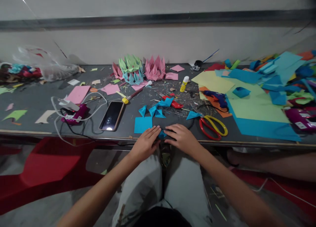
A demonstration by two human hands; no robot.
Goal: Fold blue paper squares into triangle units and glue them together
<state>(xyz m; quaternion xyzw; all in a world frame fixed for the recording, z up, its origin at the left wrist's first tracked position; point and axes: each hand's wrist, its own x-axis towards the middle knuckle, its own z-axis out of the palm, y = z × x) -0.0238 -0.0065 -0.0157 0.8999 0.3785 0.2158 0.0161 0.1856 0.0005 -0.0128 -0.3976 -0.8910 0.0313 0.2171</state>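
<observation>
Dim, greyish light reaches me at the counter (pixel 44 97), a small glare dotting the phone (pixel 112 115), soft shadow beside it, as wide-angle distortion stretches my forearms (pixel 110 184).

We see loose, pale grey cloth trousers (pixel 140 184) with soft creases over both thighs, and below them a rounded, plain black garment (pixel 161 217) whose cut we cannot tell. We find the left hand (pixel 148 139) and right hand (pixel 183 138) bare, slender-fingered, with slim, uncovered forearms (pixel 111 184).
</observation>
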